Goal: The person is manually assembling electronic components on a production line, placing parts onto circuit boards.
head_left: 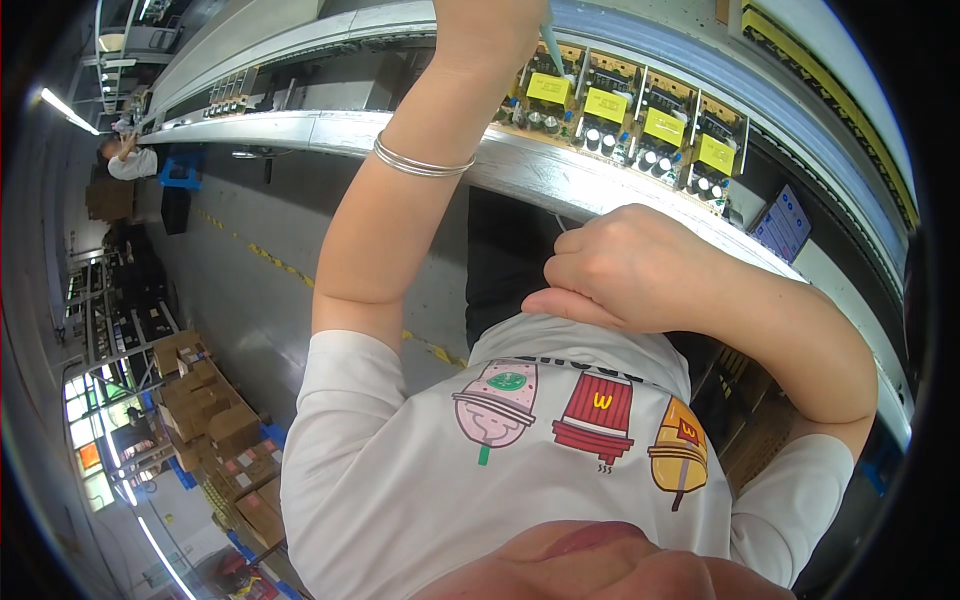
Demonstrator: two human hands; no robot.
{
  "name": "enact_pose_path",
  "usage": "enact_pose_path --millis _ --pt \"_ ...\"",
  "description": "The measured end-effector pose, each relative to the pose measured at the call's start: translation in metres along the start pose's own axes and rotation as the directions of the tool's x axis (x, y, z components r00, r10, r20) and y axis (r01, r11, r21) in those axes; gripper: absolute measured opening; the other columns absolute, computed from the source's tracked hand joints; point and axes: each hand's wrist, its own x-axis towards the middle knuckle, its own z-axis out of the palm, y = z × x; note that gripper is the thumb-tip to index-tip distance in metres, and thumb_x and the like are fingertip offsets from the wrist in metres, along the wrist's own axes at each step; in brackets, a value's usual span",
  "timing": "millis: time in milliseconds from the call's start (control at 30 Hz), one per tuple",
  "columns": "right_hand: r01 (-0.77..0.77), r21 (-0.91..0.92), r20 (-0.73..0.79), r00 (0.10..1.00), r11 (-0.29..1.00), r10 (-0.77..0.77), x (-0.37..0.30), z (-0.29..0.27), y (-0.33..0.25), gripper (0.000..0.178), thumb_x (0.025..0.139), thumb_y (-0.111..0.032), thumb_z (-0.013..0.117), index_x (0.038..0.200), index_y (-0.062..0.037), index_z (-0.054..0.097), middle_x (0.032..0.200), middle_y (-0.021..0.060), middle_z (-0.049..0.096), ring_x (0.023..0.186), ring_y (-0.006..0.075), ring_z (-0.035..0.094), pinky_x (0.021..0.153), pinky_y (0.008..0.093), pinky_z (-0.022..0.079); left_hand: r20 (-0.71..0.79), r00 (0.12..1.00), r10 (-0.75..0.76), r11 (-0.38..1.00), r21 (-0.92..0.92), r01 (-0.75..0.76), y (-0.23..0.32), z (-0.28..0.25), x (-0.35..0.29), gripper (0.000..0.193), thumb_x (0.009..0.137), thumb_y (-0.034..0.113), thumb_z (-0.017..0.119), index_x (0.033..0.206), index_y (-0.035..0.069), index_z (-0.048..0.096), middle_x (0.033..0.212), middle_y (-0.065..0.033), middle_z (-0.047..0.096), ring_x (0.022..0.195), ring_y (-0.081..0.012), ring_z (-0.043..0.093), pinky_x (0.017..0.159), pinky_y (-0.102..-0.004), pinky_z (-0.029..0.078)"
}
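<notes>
My left hand reaches over the line at the top edge, and its fingers are hidden or cut off. Beside it a pale teal tapered tip points down at the leftmost of several circuit boards. Each board carries a yellow-topped block and round silver-topped capacitors. In front of the metal rail, close to my body, my right hand is closed, fingers curled in. A thin, pointed piece shows just past its knuckles; most of it is hidden.
The conveyor line runs across the top, with more boards far left. A phone-like screen lies right of the boards. A yellow strip edges the far side. Cardboard boxes stand low left; another person is far left.
</notes>
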Motion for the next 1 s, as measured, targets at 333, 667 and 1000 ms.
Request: enact_pose_path --millis 333,667,1000 --pt "0.017 0.001 -0.018 1.000 1.000 -0.017 -0.003 0.003 0.002 0.043 0.101 -0.035 0.063 0.069 -0.0058 0.064 0.067 0.0071 0.060 0.059 0.0274 0.060 0.058 0.0333 0.050 0.270 0.933 0.239 0.651 0.668 -0.360 0.026 0.158 -0.035 0.026 0.103 0.034 0.066 0.100 0.010 0.057 0.057 0.0069 0.041 0.040 -0.0026 0.033 0.036 -0.0194 0.026" --pt "0.017 -0.011 -0.025 1.000 1.000 -0.017 -0.006 0.005 0.005 0.043 0.101 -0.035 0.063 0.069 -0.0067 0.064 0.068 0.0063 0.060 0.059 0.0260 0.059 0.058 0.0327 0.049 0.013 0.999 0.045 0.995 0.092 -0.046 0.015 -0.001 -0.002 0.025 0.103 0.034 0.066 0.096 0.011 0.058 0.055 0.0073 0.041 0.040 -0.0027 0.033 0.036 -0.0194 0.025" --pt "0.011 -0.013 -0.022 1.000 1.000 -0.011 -0.006 0.007 0.008 0.043 0.101 -0.035 0.063 0.069 -0.0068 0.064 0.068 0.0060 0.059 0.059 0.0258 0.059 0.057 0.0324 0.049 0.037 0.998 0.045 0.998 0.033 -0.046 0.002 -0.017 0.005 0.027 0.102 0.036 0.067 0.098 0.011 0.058 0.056 0.0071 0.041 0.040 -0.0030 0.033 0.036 -0.0203 0.027"
